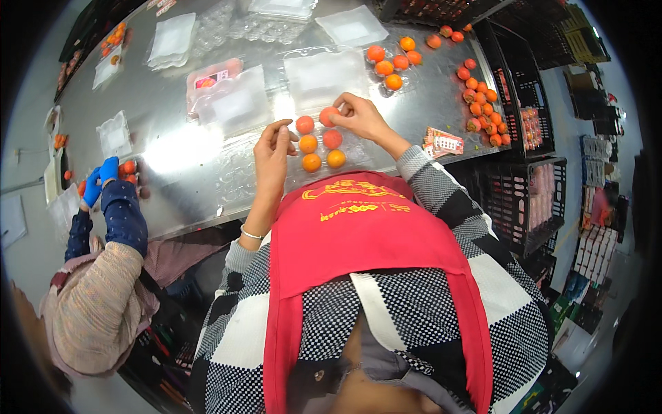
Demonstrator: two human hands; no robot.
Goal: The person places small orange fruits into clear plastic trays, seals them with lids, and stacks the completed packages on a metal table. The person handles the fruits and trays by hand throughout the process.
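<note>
In front of me, a clear plastic tray [357, 150] holds several persimmons in two columns. My right hand [359, 115] grips a red-orange persimmon [328, 117] at the far right of the group, thumb and fingers around its side. To the left of the fruit is my left hand [273, 150], its fingers bent and apart with nothing in them. Its fingertips are close to a persimmon [305, 124] at the far left; whether they touch it I cannot tell. An orange persimmon [336, 159] sits at the tray's near right.
White liners [326, 77] and more persimmons [394, 82] in a clear tray lie beyond. Loose persimmons [483, 108] and printed cards [444, 142] are at right, beside black crates [532, 119]. A co-worker's blue-gloved hands [101, 178] work at left on the metal table [176, 196].
</note>
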